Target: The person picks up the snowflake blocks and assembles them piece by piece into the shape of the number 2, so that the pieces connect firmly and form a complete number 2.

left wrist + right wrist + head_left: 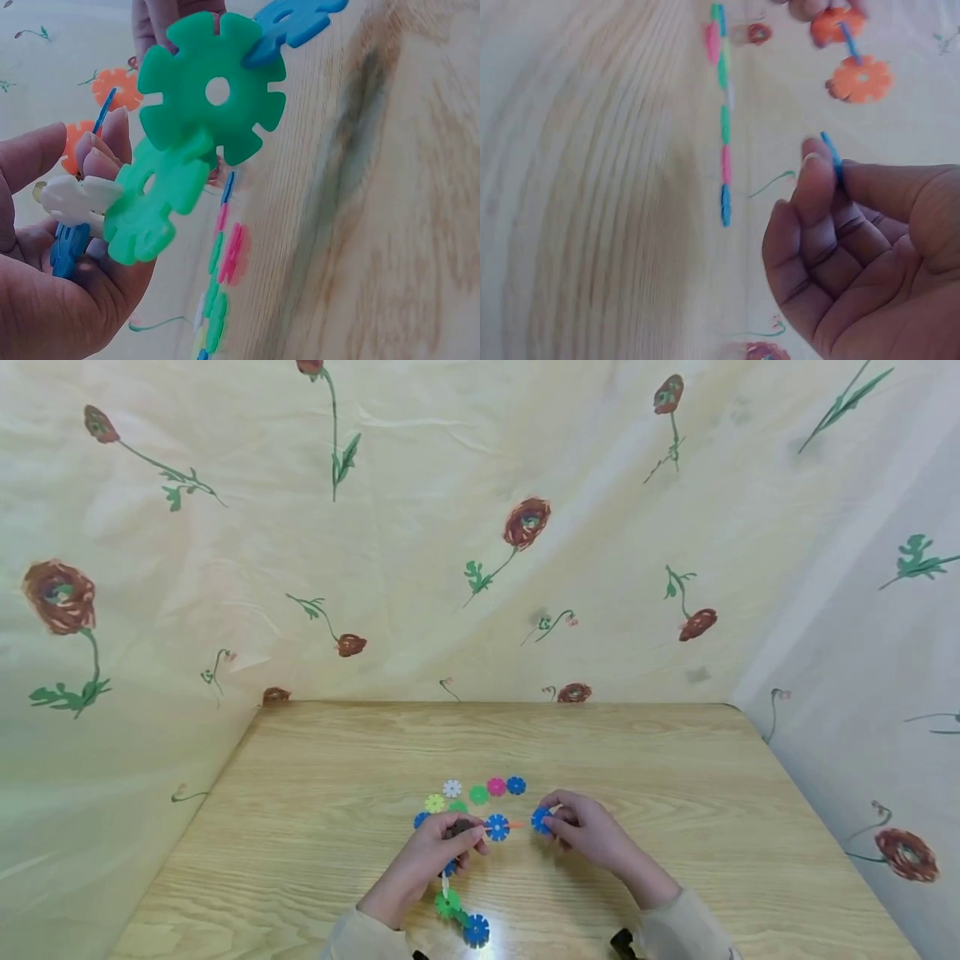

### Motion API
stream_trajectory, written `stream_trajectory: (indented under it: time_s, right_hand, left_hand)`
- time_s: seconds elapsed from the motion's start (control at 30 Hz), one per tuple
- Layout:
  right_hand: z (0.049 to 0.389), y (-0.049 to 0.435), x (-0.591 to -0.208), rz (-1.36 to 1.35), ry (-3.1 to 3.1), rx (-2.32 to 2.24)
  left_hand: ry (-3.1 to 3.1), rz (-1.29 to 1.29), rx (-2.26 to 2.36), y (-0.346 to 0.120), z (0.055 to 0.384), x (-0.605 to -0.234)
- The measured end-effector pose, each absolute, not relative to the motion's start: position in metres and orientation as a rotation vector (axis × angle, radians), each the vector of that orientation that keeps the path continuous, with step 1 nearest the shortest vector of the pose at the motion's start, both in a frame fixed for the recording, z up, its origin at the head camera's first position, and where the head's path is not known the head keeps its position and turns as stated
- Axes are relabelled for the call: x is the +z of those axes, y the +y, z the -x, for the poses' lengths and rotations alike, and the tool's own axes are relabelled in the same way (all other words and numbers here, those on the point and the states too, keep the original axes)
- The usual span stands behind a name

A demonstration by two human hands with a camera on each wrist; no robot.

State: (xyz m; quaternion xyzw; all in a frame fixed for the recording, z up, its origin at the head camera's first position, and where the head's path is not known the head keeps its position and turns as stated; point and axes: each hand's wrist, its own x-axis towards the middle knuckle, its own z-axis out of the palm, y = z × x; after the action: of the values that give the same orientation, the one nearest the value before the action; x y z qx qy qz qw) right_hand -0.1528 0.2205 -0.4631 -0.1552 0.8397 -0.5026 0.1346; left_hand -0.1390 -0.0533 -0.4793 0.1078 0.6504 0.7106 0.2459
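My left hand [442,843] grips a chain of flower-shaped plastic notched discs. From it, a blue disc [497,827] and an orange disc [870,88] stick out toward the right, slotted into each other. The chain's other part hangs below the hand: a white disc [75,196], a light green disc [176,184], a darker green disc [176,97] and a blue disc [476,931] at the end. Between thumb and fingertips, my right hand [592,837] pinches a loose blue disc [540,821], a small gap away from the orange one.
Several loose discs lie flat on the wooden table [337,760] beyond the hands, among them a pink disc [496,787], a white disc [452,788] and a yellow disc [434,803]. Flower-patterned cloth [420,568] hangs behind the table and along its sides.
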Motion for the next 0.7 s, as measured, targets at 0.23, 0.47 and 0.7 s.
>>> stream_trajectory:
  time_s: [0.23,0.47,0.7]
  right_hand:
    - [0.141,0.218,-0.452,0.447,2.278,-1.595]
    - [0.137,0.216,-0.454,0.468,2.304,-1.594]
    - [0.137,0.213,-0.455,0.521,2.298,-1.591]
  left_hand:
    - [1.783,-0.288,1.938,-0.053,0.139,-0.48]
    - [1.784,-0.282,1.936,-0.052,0.138,-0.48]
    - [1.792,-0.322,1.916,-0.053,0.137,-0.481]
